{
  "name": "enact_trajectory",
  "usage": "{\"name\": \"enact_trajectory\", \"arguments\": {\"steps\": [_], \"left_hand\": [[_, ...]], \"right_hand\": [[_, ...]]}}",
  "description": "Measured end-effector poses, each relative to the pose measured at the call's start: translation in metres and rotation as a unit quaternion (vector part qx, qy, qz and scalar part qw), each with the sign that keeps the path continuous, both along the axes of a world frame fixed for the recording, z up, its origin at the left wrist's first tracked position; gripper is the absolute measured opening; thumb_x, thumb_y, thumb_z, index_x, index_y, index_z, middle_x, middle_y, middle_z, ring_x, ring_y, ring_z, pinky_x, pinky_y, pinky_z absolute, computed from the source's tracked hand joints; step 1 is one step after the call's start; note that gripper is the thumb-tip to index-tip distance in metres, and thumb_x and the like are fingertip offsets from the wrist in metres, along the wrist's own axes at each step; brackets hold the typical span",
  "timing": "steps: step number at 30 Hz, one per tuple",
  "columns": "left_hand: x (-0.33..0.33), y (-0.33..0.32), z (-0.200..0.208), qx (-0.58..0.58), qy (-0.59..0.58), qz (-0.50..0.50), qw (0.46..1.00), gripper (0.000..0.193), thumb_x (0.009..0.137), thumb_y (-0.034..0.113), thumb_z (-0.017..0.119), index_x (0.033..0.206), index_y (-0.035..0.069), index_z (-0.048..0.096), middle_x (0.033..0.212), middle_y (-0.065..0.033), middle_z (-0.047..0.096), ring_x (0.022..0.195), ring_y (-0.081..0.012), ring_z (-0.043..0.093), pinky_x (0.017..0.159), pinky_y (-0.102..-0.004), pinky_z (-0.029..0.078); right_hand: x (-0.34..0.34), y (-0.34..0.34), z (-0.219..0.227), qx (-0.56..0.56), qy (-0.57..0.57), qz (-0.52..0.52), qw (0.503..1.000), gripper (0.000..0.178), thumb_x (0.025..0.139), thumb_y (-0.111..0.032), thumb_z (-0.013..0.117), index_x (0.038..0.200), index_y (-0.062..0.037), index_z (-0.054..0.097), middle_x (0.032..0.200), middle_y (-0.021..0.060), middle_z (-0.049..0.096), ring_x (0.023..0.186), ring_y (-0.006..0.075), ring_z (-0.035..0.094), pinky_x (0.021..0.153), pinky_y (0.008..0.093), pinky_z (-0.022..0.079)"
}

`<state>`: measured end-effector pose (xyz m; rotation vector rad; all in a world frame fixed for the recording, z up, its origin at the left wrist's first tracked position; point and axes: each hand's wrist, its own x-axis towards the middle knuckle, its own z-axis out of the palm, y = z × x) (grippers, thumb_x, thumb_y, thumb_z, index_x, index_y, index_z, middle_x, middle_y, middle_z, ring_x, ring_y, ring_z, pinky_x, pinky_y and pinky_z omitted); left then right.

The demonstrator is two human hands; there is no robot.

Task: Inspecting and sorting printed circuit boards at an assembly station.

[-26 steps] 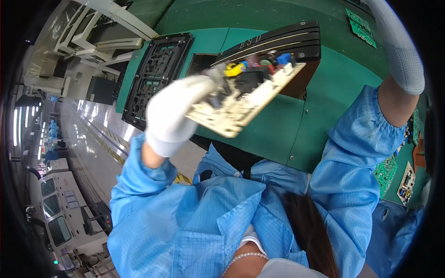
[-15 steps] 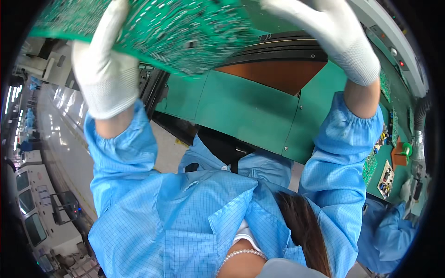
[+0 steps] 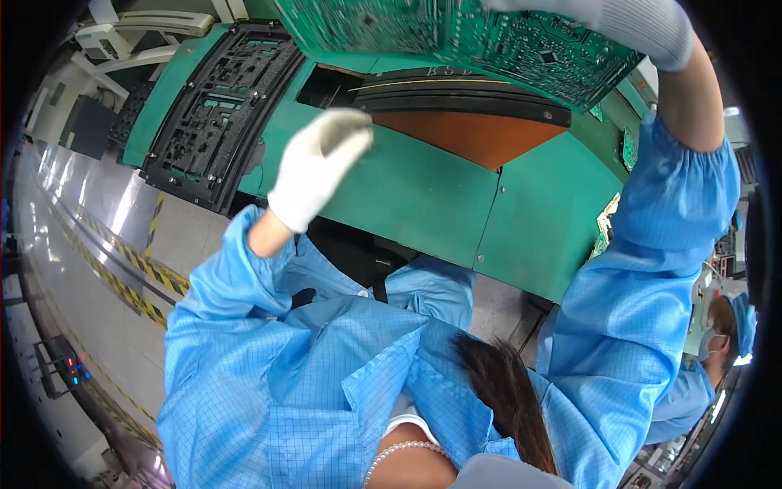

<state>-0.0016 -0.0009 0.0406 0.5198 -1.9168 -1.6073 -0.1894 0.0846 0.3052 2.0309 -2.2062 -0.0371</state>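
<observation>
A large green circuit board (image 3: 481,45), covered in solder points, is held up at the top of the view, its upper part cut off by the frame. My right hand (image 3: 631,23), in a white knit glove, grips the board near its top right; the fingertips are partly out of sight. Apart from the board, my left hand (image 3: 318,167) hovers over the green bench front, gloved in white too. Its fingers are loosely curled, with a gap to the thumb and nothing held, slightly smeared by motion.
Left of the bench lies a black slotted fixture frame (image 3: 216,114). A dark rail (image 3: 464,98) with an orange panel (image 3: 464,137) crosses the green bench (image 3: 415,196) below the board. Smaller boards (image 3: 604,224) lie by my right sleeve. Another person (image 3: 692,391) is at the lower right.
The circuit board has moved from the upper left to the upper right. My left hand has let go of it and come lower; my right hand now holds it. The view has turned, revealing the fixture frame.
</observation>
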Motion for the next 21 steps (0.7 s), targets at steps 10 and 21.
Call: {"name": "enact_trajectory", "arguments": {"steps": [10, 21], "left_hand": [[0.014, 0.007, -0.031, -0.183, -0.005, -0.007, 0.983, 0.027, 0.088, 0.005, 0.067, 0.114, -0.002, 0.064, 0.101, -0.0121, 0.069, 0.094, -0.0203, 0.067, 0.087, -0.0306, 0.052], [0.014, 0.010, -0.029, -0.198, -0.002, -0.003, 0.980, 0.025, 0.088, 0.007, 0.067, 0.111, -0.001, 0.064, 0.099, -0.0124, 0.069, 0.092, -0.0219, 0.067, 0.085, -0.0319, 0.052]], "right_hand": [[-0.011, -0.044, -0.019, 0.211, 0.078, 0.064, 0.972, 0.040, 0.083, -0.030, 0.071, 0.102, 0.0055, 0.067, 0.086, 0.0201, 0.068, 0.081, 0.0319, 0.066, 0.076, 0.0394, 0.052], [-0.010, -0.049, -0.023, 0.247, -0.011, -0.026, 0.969, 0.039, 0.084, -0.027, 0.071, 0.104, 0.0063, 0.066, 0.078, 0.0149, 0.067, 0.066, 0.0232, 0.065, 0.059, 0.0348, 0.052]]}}
